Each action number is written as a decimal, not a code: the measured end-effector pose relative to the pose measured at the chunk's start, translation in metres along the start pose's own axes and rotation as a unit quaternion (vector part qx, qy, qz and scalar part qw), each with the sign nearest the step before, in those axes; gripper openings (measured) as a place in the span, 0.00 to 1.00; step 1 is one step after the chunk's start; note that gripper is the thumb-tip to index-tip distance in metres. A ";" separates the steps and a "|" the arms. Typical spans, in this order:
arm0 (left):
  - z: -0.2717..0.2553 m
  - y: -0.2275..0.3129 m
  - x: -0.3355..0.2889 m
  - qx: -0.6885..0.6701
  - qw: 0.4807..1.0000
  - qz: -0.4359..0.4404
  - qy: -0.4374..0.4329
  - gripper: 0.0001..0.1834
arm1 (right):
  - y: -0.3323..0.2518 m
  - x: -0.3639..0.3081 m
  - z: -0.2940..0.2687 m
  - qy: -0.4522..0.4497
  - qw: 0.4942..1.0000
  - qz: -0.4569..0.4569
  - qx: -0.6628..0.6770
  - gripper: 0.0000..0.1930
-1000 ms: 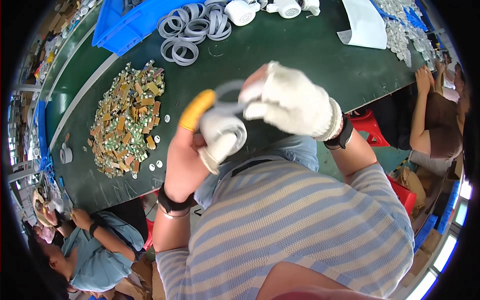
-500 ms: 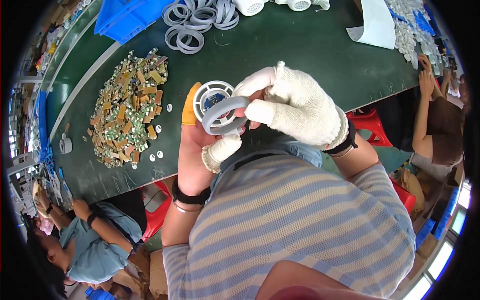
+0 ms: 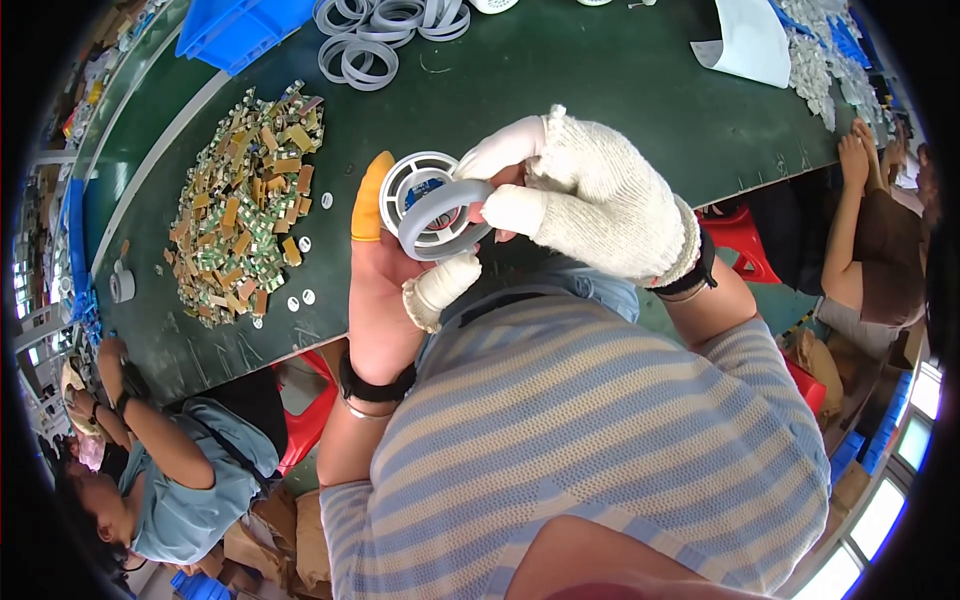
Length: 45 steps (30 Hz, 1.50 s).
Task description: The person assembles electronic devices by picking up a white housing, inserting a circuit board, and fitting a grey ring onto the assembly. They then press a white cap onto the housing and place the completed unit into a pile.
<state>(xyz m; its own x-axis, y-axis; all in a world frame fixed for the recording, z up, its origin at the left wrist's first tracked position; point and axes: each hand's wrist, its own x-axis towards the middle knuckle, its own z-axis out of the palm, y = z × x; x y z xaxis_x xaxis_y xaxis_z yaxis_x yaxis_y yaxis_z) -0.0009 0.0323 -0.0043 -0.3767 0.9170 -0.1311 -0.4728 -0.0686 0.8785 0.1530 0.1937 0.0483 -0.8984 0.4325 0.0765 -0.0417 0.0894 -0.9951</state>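
Up close to the chest, the left hand [image 3: 385,285] holds a round white part [image 3: 415,185] from below, with an orange cap on one finger and a white cap on the thumb. Its fingers are curled around the part. The right hand [image 3: 590,200], in a white knit glove, pinches a grey ring [image 3: 445,220] and holds it against the front of the white part. The ring and the part touch, and both sit above the near edge of the green table [image 3: 600,90].

Just to the left, on the table, lies a big heap of small gold and brown pieces [image 3: 245,200], with a few tiny white discs [image 3: 300,297] beside it. Farther back is a bunch of more grey rings [image 3: 375,30], and next to them the corner of a blue bin [image 3: 240,30]. A white sheet [image 3: 750,40] lies at the far right of the table, with a pile of small pale parts [image 3: 830,60] beside it.

Another person [image 3: 170,470] in a light blue shirt sits at the lower left. Someone else's arm [image 3: 860,200] rests at the right edge of the table.
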 end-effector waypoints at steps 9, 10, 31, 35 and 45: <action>0.000 -0.011 -0.002 0.084 0.993 0.059 -0.051 0.50 | 0.022 0.009 -0.004 0.042 0.965 -0.048 -0.255 0.23; 0.001 -0.014 -0.003 0.099 0.991 0.060 -0.067 0.50 | 0.027 0.012 0.000 0.037 0.981 -0.044 -0.184 0.27; -0.118 0.051 0.062 0.866 0.464 0.145 0.118 0.13 | 0.023 0.040 -0.067 0.074 0.841 -0.121 -0.523 0.09; -0.116 0.053 0.065 0.868 0.469 0.103 0.127 0.14 | 0.032 0.002 -0.037 0.108 0.783 -0.098 -0.605 0.07; -0.069 0.062 0.035 0.460 0.866 0.038 0.193 0.11 | 0.054 -0.005 -0.040 0.155 0.771 -0.103 -0.609 0.07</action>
<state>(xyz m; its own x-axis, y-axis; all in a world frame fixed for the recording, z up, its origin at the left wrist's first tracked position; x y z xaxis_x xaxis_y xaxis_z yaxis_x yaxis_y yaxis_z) -0.0982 0.0336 0.0139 -0.7004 0.7124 -0.0439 0.3339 0.3813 0.8620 0.1729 0.2325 -0.0031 -0.7721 0.4738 0.4236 0.4423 0.8792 -0.1773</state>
